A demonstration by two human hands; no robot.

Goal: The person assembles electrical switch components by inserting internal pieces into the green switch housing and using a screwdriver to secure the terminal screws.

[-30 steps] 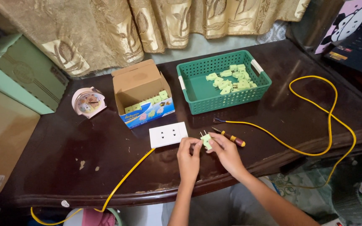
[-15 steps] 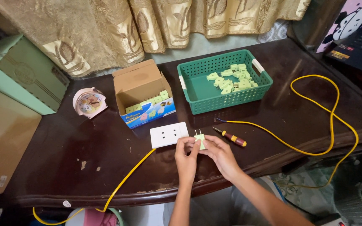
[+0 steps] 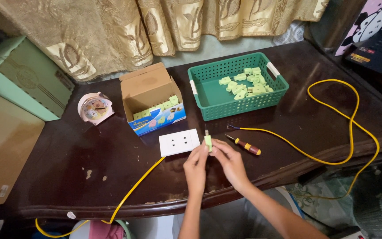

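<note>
Head view: both hands meet over the near edge of the dark table [image 3: 67, 163]. The left hand [image 3: 196, 166] and the right hand [image 3: 230, 160] pinch a small green plug [image 3: 208, 141] between their fingers, which are closed on it from either side; it stands upright, just above the table. Just left of it lies a white socket plate [image 3: 179, 142], with a yellow wire [image 3: 133, 190] running from it over the near edge. Just right of the plug lies a screwdriver [image 3: 245, 145], and beside it a long yellow cable [image 3: 332, 115] loops across the table's right part. Farther back stand a green basket [image 3: 208, 90] of similar green parts, an open cardboard box [image 3: 149, 88] with more, and a small pink clock [image 3: 94, 107] at the left.
</note>
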